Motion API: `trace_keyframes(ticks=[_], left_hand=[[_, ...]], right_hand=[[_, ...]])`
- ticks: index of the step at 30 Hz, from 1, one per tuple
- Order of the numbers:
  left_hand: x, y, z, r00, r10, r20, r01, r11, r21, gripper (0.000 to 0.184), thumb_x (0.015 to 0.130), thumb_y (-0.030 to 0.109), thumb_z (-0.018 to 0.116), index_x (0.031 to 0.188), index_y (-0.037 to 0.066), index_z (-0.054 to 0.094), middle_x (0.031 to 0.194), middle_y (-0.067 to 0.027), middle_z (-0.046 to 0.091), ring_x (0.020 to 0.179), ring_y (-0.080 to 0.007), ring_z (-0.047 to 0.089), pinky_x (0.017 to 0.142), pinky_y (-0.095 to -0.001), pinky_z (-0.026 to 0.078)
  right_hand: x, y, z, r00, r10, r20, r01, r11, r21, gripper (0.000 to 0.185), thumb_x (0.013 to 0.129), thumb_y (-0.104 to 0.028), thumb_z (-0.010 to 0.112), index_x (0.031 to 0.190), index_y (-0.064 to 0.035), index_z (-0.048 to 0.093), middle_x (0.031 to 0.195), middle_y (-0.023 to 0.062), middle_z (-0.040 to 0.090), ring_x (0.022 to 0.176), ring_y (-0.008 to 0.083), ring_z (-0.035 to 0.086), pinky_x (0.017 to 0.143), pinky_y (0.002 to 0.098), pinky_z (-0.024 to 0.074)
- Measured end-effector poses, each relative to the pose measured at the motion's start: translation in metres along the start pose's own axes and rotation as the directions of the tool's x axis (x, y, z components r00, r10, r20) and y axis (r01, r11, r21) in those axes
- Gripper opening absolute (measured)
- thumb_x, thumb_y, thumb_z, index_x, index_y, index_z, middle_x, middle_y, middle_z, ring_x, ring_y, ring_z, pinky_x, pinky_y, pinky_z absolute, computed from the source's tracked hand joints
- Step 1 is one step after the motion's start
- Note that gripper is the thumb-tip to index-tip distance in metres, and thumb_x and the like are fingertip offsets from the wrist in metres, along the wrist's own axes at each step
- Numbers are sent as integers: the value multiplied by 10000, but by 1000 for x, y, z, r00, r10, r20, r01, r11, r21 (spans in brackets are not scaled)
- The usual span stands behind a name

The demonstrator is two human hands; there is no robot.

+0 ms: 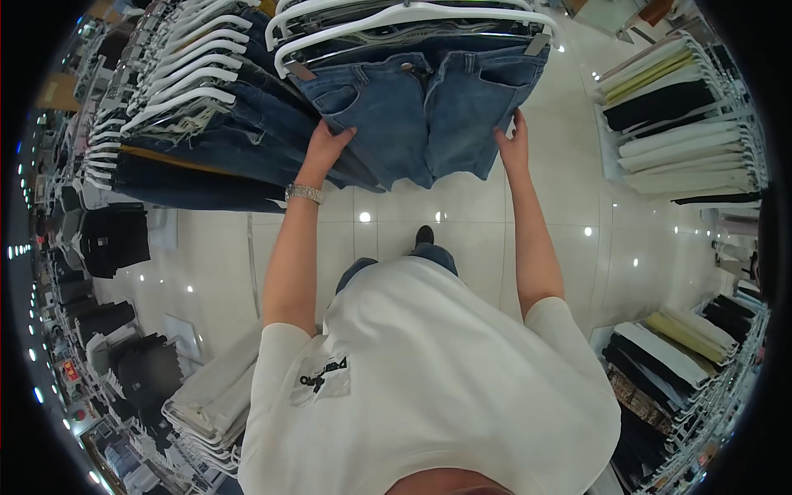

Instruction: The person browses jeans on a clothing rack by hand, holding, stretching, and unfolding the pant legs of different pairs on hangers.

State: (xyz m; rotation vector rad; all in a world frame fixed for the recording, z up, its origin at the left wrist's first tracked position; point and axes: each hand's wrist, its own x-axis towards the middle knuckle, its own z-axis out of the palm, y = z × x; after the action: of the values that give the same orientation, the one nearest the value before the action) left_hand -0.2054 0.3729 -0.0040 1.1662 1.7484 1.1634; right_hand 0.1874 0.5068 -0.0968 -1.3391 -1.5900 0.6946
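Observation:
Blue denim shorts (429, 115) hang by clips from a white hanger (412, 16) at the top centre, with more hangers close behind. My left hand (328, 147) pinches the shorts' lower left side between thumb and fingers. On the opposite side, my right hand (513, 147) holds the edge of the right leg near its hem, thumb in front. Dark jeans (272, 140) on hangers are packed close beside my left hand.
White hangers with jeans (198, 99) fill the upper left. Racks of folded trousers on hangers stand at the right (685, 157) and lower right (660, 363). Pale garments (216, 388) hang at the lower left. Glossy floor tiles (462, 227) lie below.

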Motion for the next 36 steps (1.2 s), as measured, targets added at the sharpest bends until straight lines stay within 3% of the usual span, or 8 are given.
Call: trace_keyframes(ticks=[3, 6, 8, 14, 20, 24, 27, 36], left_hand=[[-18, -14, 7, 999, -22, 38, 20, 999, 43, 361, 845, 163, 731, 1127, -44, 641, 1049, -122, 720, 954, -213, 678, 854, -321, 512], [-43, -29, 17, 993, -51, 103, 54, 998, -22, 324, 845, 183, 733, 1074, -39, 673, 1004, -121, 729, 927, -212, 682, 831, -323, 509], [-63, -35, 24, 984, -112, 136, 99, 990, 100, 329, 853, 195, 724, 1088, -30, 673, 1005, -128, 729, 923, -215, 682, 824, -327, 507], [-111, -69, 36, 952, -142, 271, 137, 990, 39, 340, 880, 238, 709, 1082, -32, 674, 993, -125, 721, 918, -194, 657, 840, -324, 498], [-150, -97, 2, 844, -240, 480, 213, 971, 111, 382, 908, 279, 677, 1101, -50, 662, 1020, -131, 716, 941, -211, 661, 865, -328, 499], [-176, -121, -19, 822, -186, 538, 189, 981, 49, 388, 930, 248, 645, 1164, -61, 614, 1070, -159, 709, 983, -233, 672, 889, -332, 503], [-181, -151, -23, 842, -132, 523, 154, 988, 2, 372, 958, 199, 613, 1220, -62, 571, 1109, -156, 696, 1000, -210, 665, 887, -318, 504], [-185, -146, -41, 795, -206, 570, 291, 955, -61, 352, 972, 248, 610, 1160, -49, 633, 1039, -132, 713, 938, -180, 657, 867, -308, 505]], right_hand=[[14, 13, -5, 998, -47, -32, 46, 998, -31, 654, 820, -153, 704, 1396, 20, 447, 1274, 212, 580, 1204, 312, 559, 1000, 374, 441], [21, -5, -27, 959, 174, 223, -194, 978, 71, 506, 837, -221, 710, 1256, 30, 579, 1084, 159, 681, 1063, 254, 629, 937, 355, 463], [15, -6, -34, 827, 383, 412, -433, 901, 31, 420, 855, -269, 708, 1141, 33, 650, 1025, 125, 699, 1013, 226, 630, 952, 353, 442], [-71, 1, -6, 865, 434, 252, -446, 895, -12, 368, 860, -290, 684, 985, 56, 705, 912, 138, 711, 873, 203, 659, 789, 349, 503], [-138, 19, 9, 825, 526, 207, -524, 849, -67, 391, 865, -297, 660, 1024, 58, 700, 915, 158, 713, 882, 238, 667, 810, 356, 502], [-177, 12, 18, 811, 585, 30, -546, 773, -323, 505, 853, -224, 634, 1262, 63, 564, 1096, 244, 678, 991, 361, 668, 874, 397, 506], [-235, 39, 42, 829, 559, -22, -516, 748, -416, 566, 860, -238, 625, 1354, 1, 486, 1111, 247, 666, 1060, 354, 648, 915, 393, 502], [-343, -46, 125, 660, 651, 374, -577, 759, -302, 503, 876, -249, 632, 1289, 28, 562, 1169, 213, 667, 1094, 329, 641, 957, 376, 488]])
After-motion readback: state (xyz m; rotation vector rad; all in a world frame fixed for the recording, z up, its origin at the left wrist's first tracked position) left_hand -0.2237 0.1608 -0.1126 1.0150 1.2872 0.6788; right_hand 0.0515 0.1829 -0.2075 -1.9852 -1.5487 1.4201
